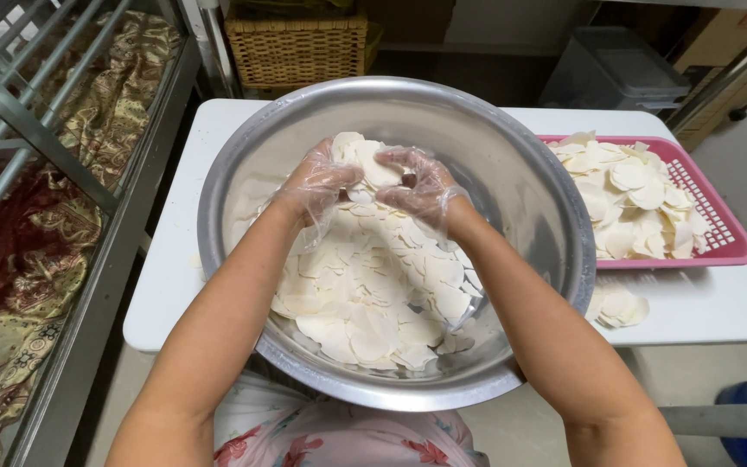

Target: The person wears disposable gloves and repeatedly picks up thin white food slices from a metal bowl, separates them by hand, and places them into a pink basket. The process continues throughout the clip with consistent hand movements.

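A large steel bowl (546, 199) sits on a white table and holds a heap of thin pale round slices (373, 294). Both of my hands wear clear plastic gloves and are inside the bowl. My left hand (320, 184) and my right hand (424, 188) are closed together on a bunch of the slices (372, 160), held just above the heap near the bowl's far side.
A pink plastic basket (719, 225) full of the same slices stands to the right of the bowl. A few slices (620, 307) lie loose on the white table (166, 277). A metal rack with patterned cloth (36, 225) runs along the left. A wicker basket (296, 47) stands behind.
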